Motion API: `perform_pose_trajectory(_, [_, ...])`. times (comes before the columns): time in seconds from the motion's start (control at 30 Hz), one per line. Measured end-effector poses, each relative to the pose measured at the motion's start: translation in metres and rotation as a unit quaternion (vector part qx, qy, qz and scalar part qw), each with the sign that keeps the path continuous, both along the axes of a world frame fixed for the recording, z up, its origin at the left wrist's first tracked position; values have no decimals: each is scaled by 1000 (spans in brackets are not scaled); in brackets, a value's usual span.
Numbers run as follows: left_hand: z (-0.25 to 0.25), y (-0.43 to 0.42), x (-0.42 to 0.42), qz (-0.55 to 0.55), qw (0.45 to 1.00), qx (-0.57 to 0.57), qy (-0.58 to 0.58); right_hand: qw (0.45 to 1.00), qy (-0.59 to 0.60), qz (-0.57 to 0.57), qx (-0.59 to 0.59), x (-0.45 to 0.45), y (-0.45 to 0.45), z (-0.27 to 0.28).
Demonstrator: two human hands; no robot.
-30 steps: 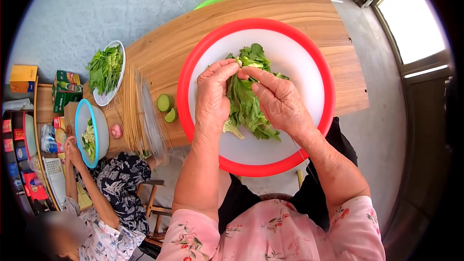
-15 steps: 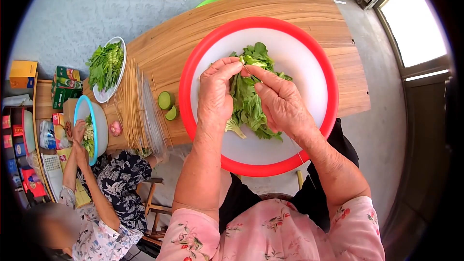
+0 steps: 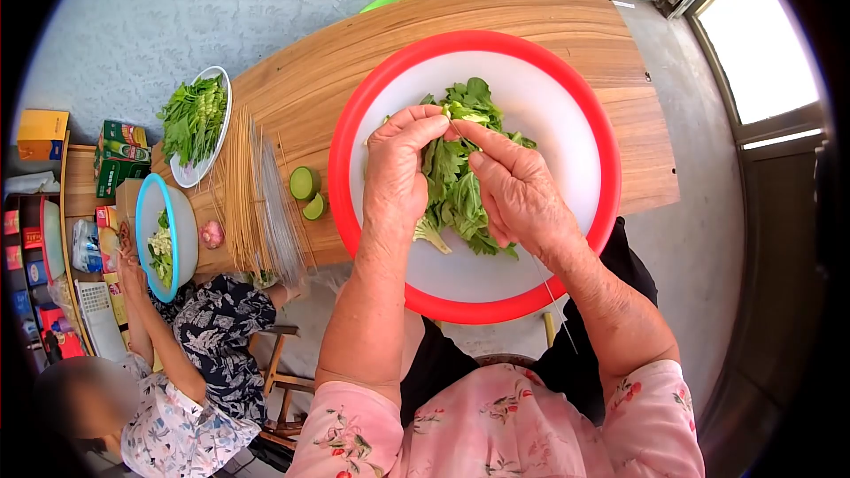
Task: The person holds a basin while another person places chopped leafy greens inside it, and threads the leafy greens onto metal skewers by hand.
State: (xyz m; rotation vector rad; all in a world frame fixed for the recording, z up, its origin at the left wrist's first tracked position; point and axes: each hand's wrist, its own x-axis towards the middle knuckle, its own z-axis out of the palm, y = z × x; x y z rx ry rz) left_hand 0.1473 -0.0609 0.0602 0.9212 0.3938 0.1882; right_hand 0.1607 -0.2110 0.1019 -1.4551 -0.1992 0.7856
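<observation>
Above a white basin with a red rim (image 3: 606,150), my left hand (image 3: 394,168) is closed in a pinch on a small piece of leafy green (image 3: 446,112). My right hand (image 3: 524,190) is closed around a thin metal skewer (image 3: 558,308). The skewer's rear end sticks out below my right wrist, past the basin's rim. Its front end meets the green between my fingertips; whether it has pierced the green I cannot tell. Loose leafy greens (image 3: 456,204) lie in the basin beneath both hands, partly hidden by them.
Left of the basin lie cut green pieces (image 3: 304,182), metal skewers (image 3: 278,208), bamboo skewers (image 3: 241,181) and a pinkish bulb (image 3: 212,235). Farther left are a plate of greens (image 3: 197,119) and a blue-rimmed bowl (image 3: 188,239). Another person's hands (image 3: 130,270) are beside that bowl.
My hands have barely shifted, and the skewer's rear end now shows more clearly below my right wrist. The other person's hands have moved left, away from the blue-rimmed bowl.
</observation>
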Motion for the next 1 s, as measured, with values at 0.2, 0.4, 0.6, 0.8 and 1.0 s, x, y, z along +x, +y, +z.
perform_pose_trajectory(0.2, [1, 1, -1, -2, 1000, 10, 18, 1000, 4, -4, 0, 0, -2, 0])
perform_pose_trajectory(0.4, [1, 6, -1, -15, 999, 12, 33, 1000, -7, 5, -18, 0, -3, 4])
perform_pose_trajectory(0.6, [1, 12, -2, -42, 998, -3, 44, 999, -18, 13, -29, -1, -4, 3])
perform_pose_trajectory(0.8, [5, 12, -3, -61, 997, -12, 48, 999, -33, 9, -28, -2, -5, 1])
perform_pose_trajectory(1.0, [3, 12, -3, -90, 995, -14, 39, 998, -49, -3, -30, -2, -5, -3])
